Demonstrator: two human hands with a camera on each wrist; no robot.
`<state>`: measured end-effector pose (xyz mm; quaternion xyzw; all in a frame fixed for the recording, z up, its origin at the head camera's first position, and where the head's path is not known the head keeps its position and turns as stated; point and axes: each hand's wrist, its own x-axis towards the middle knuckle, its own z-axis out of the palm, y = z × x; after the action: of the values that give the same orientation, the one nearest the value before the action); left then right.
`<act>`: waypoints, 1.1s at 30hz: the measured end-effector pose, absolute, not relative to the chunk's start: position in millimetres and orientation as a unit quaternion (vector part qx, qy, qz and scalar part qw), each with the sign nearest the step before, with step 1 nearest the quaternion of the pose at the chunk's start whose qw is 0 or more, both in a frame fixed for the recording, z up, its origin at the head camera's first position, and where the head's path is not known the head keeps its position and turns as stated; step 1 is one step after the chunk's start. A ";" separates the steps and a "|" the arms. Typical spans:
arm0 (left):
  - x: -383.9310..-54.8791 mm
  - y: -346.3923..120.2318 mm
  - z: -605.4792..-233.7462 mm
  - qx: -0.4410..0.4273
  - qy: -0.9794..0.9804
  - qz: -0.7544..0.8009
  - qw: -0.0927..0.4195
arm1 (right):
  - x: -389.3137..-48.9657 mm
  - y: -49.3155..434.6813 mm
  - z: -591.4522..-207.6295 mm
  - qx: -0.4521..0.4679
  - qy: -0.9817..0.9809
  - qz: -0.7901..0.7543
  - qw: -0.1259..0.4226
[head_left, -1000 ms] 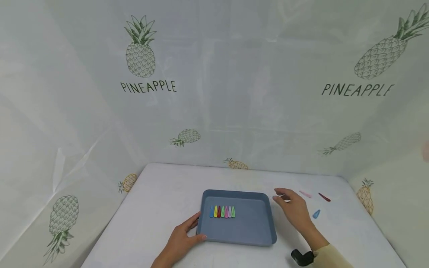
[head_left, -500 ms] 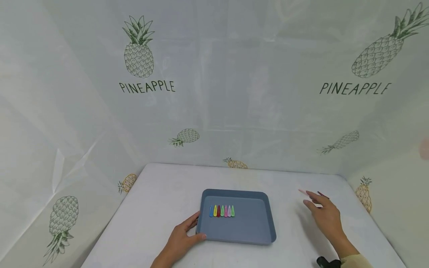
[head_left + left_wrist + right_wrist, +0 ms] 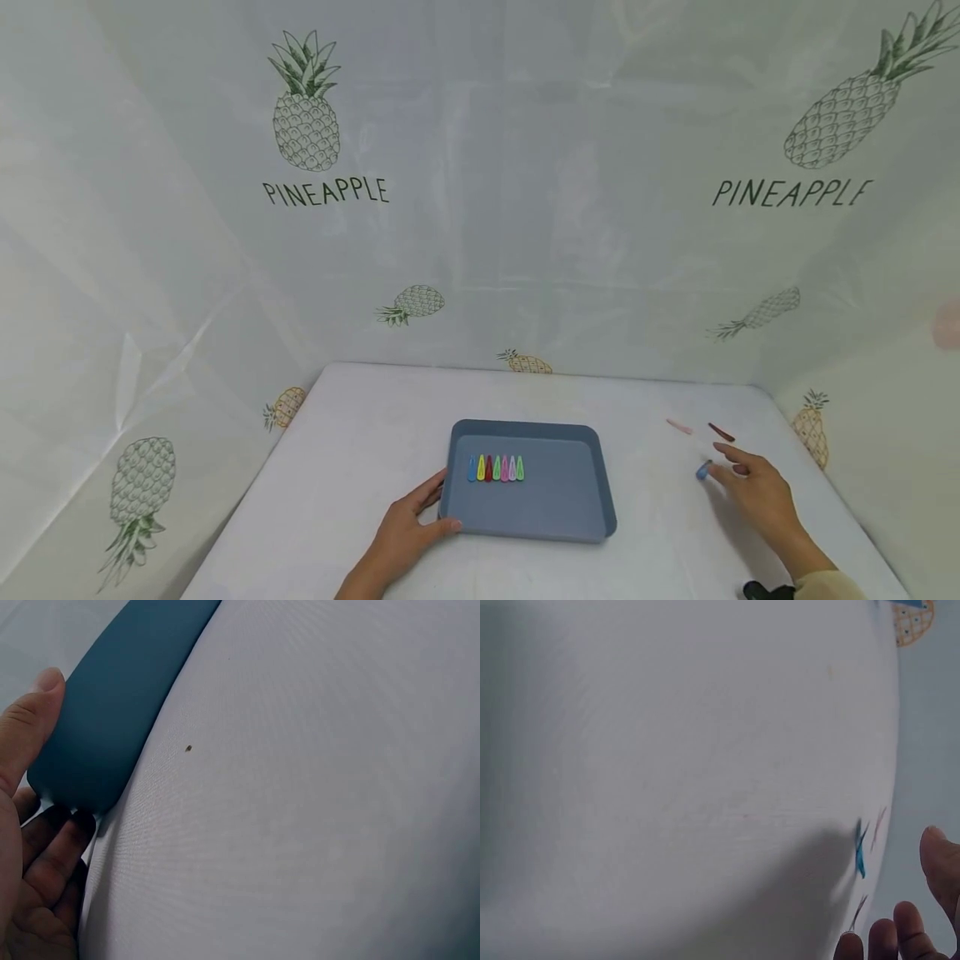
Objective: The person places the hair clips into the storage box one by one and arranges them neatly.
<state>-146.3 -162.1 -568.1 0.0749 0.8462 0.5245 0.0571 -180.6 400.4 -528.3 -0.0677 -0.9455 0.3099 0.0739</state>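
Note:
A blue-grey tray (image 3: 558, 500) lies on the table, with several colourful snap hair clips (image 3: 497, 468) lined up side by side in its left half. My left hand (image 3: 401, 533) grips the tray's left edge; in the left wrist view its thumb (image 3: 41, 705) is against the tray wall, fingers curled at the underside. On the right, my right hand (image 3: 761, 496) is over a blue snap hair clip (image 3: 702, 471), thumb tip overlapping it. The right wrist view shows that hand's thumb and fingers spread apart, with the blue clip (image 3: 859, 853) beyond them on the table.
Behind the right hand lie a pink hair clip (image 3: 678, 427) and a dark red one (image 3: 722, 432). The table has a white cloth (image 3: 360, 433). A pale pineapple-print sheet (image 3: 525, 208) hangs around its back and sides.
My right hand has moved from beside the tray's right edge, rightward, to the blue hair clip. My left hand and the tray keep their places.

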 end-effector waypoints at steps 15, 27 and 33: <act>-146.9 -159.8 -569.2 0.076 0.845 0.527 0.056 | -192.3 402.6 -526.2 -0.058 -0.953 0.294 0.034; -146.3 -159.5 -568.0 0.073 0.847 0.524 0.057 | -195.1 402.9 -532.1 -0.054 -0.961 0.269 0.038; -146.6 -161.0 -568.0 0.073 0.846 0.525 0.055 | -196.6 400.9 -535.5 -0.049 -0.962 0.266 0.041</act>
<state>-146.6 -161.0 -568.0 0.0730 0.8460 0.5252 0.0553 -196.6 400.9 -535.5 -0.0488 -0.9619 0.2658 0.0410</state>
